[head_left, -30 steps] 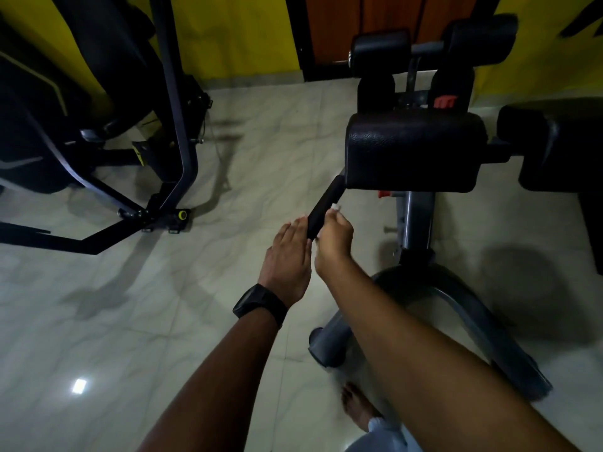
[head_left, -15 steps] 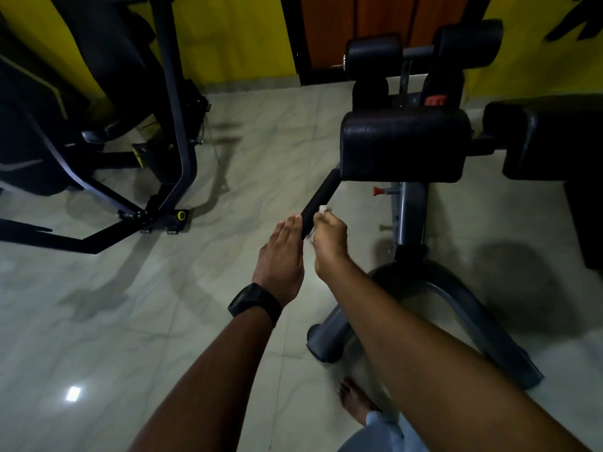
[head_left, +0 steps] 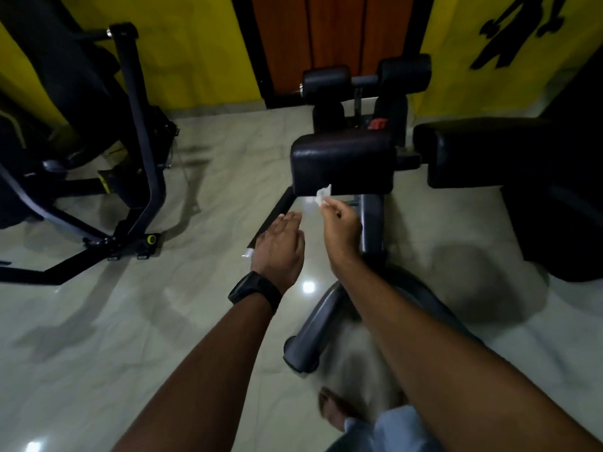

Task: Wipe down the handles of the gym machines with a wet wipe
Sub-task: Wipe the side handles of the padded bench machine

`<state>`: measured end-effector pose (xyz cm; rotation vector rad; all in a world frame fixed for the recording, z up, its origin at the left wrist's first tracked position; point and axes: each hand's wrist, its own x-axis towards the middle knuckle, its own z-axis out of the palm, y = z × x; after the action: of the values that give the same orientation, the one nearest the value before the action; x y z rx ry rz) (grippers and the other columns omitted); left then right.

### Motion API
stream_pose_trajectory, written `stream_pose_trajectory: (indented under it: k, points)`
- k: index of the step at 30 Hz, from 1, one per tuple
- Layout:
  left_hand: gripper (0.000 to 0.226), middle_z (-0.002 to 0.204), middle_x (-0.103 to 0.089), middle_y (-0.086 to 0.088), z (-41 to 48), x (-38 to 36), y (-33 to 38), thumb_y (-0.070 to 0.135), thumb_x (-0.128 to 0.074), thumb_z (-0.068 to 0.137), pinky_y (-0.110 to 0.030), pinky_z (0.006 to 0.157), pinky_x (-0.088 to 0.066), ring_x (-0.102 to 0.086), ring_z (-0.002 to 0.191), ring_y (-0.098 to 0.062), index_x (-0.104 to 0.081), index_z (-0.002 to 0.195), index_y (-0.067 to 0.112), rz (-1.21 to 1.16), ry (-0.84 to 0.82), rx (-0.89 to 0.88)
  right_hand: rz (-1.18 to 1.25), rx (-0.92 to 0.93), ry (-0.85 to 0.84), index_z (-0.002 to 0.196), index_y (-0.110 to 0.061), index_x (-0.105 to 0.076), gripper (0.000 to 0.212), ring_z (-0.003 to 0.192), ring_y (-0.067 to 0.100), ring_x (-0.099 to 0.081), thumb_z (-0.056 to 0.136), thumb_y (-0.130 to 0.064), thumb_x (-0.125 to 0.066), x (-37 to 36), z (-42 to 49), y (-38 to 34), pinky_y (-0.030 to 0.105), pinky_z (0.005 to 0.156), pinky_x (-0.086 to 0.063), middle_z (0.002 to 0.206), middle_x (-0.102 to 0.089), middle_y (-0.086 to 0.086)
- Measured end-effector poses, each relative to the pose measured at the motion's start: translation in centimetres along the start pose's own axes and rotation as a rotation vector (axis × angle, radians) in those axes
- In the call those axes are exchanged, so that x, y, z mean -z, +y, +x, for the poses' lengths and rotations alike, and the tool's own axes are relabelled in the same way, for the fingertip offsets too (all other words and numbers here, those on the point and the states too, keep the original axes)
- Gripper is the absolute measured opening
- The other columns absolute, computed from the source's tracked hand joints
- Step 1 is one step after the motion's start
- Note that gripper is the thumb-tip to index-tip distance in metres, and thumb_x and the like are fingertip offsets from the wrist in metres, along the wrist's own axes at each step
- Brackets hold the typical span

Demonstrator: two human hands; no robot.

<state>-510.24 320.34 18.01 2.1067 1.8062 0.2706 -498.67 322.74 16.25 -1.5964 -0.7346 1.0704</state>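
Glossy pale marble floor (head_left: pixel 98 337) meets a yellow wall (head_left: pixel 195 44) and a brown door (head_left: pixel 326 34). A black machine frame (head_left: pixel 143 151) stands at left. The left hand (head_left: pixel 280 249), fingers straight and released, overlaps the black handle (head_left: pixel 275 215). The right hand (head_left: pixel 341 230) pinches the wet wipe (head_left: pixel 324 194) at the black pad (head_left: pixel 342 158), right of the handle.

No legible text, brand or number anywhere, only a wordless black figure silhouette (head_left: pixel 504 44) on the yellow wall (head_left: pixel 195 44).
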Motion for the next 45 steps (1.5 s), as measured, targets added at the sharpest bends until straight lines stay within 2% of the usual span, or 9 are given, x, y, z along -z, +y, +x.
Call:
stream_pose_trajectory:
  k: [3, 7, 17, 25, 29, 33, 37, 40, 45]
  points:
    - [0.048, 0.16, -0.034, -0.004, 2.0, -0.2, 4.5, 0.027, -0.036, 0.107, -0.045, 0.12, -0.029, -0.029, 0.149, -0.019, -0.033, 0.154, 0.017, -0.038, 0.0, -0.089, -0.017, 0.072, 0.073, 0.126, -0.015, -0.064, 0.032, 0.109, 0.015, -0.061, 0.094, -0.016, -0.062, 4.0, 2.0, -1.5, 0.019, 0.082, -0.048, 0.125, -0.062, 0.004]
    - [0.051, 0.162, -0.029, -0.002, 4.2, -1.5, 10.5, 0.027, -0.042, 0.106, -0.042, 0.121, -0.027, -0.023, 0.151, -0.018, -0.03, 0.155, 0.019, -0.038, -0.048, -0.257, 0.015, 0.094, 0.196, 0.124, -0.011, -0.067, 0.031, 0.101, 0.01, -0.06, 0.094, -0.015, -0.064, 10.2, 4.1, -3.6, 0.0, 0.067, -0.044, 0.123, -0.061, 0.003]
    - [0.058, 0.167, -0.012, -0.002, 8.2, -3.9, 24.2, 0.028, -0.038, 0.106, -0.047, 0.121, -0.02, -0.006, 0.154, -0.021, -0.016, 0.159, 0.019, 0.063, -0.172, -0.527, -0.197, 0.208, 0.461, 0.134, -0.004, -0.06, 0.039, 0.117, 0.018, -0.053, 0.095, -0.005, -0.06, 25.3, 8.0, -6.2, -0.008, 0.077, -0.03, 0.134, -0.052, 0.013]
    - [0.064, 0.169, -0.003, -0.001, 13.1, -8.5, 33.7, 0.037, -0.038, 0.105, -0.05, 0.123, -0.01, 0.002, 0.155, -0.022, -0.009, 0.16, 0.022, 0.281, -0.252, -0.712, -0.37, 0.129, 0.556, 0.145, -0.007, -0.048, 0.04, 0.128, 0.02, -0.051, 0.105, -0.01, -0.044, 32.9, 10.5, -4.6, 0.013, 0.095, -0.034, 0.146, -0.042, 0.008]
    - [0.071, 0.168, 0.003, -0.002, 16.9, -11.1, 36.4, 0.041, -0.041, 0.103, -0.054, 0.123, -0.003, 0.009, 0.154, -0.024, -0.004, 0.16, 0.021, 0.429, -0.271, -0.831, -0.501, 0.138, 0.559, 0.146, -0.002, -0.042, 0.043, 0.136, 0.028, -0.046, 0.103, -0.006, -0.044, 34.7, 13.3, -2.2, 0.033, 0.11, -0.042, 0.151, -0.038, 0.014]
    - [0.076, 0.168, 0.006, -0.006, 20.7, -13.0, 37.7, 0.048, -0.039, 0.101, -0.058, 0.122, 0.005, 0.01, 0.154, -0.027, -0.002, 0.16, 0.018, 0.623, -0.251, -0.986, -0.858, 0.12, 0.542, 0.154, -0.005, -0.031, 0.055, 0.147, 0.025, -0.033, 0.1, -0.005, -0.045, 34.8, 17.0, 0.7, 0.036, 0.117, -0.035, 0.161, -0.026, 0.015]
    - [0.084, 0.168, 0.004, -0.008, 24.2, -13.4, 37.6, 0.054, -0.041, 0.096, -0.057, 0.123, 0.001, 0.007, 0.154, -0.027, -0.003, 0.16, 0.015, 0.724, -0.189, -1.158, -1.175, 0.077, 0.446, 0.155, -0.005, -0.028, 0.061, 0.148, 0.026, -0.031, 0.094, -0.013, -0.027, 34.8, 18.9, 1.8, 0.045, 0.122, -0.025, 0.161, -0.028, 0.016]
    - [0.091, 0.168, 0.001, -0.007, 26.0, -13.2, 37.5, 0.065, -0.04, 0.092, -0.055, 0.122, 0.001, 0.005, 0.154, -0.027, -0.005, 0.16, 0.016, 0.736, -0.193, -1.272, -1.299, -0.011, 0.425, 0.153, -0.007, -0.031, 0.062, 0.147, 0.028, -0.033, 0.093, -0.022, -0.024, 34.6, 19.3, 1.8, 0.051, 0.123, -0.012, 0.159, -0.032, 0.016]
    - [0.089, 0.168, -0.003, -0.008, 26.3, -13.0, 37.8, 0.064, -0.038, 0.092, -0.058, 0.122, 0.004, 0.006, 0.154, -0.029, -0.008, 0.16, 0.015, 0.718, -0.214, -1.303, -1.336, -0.11, 0.416, 0.156, -0.004, -0.022, 0.064, 0.151, 0.032, -0.019, 0.096, -0.024, -0.033, 33.4, 19.0, 1.5, 0.05, 0.124, -0.01, 0.162, -0.023, 0.019]
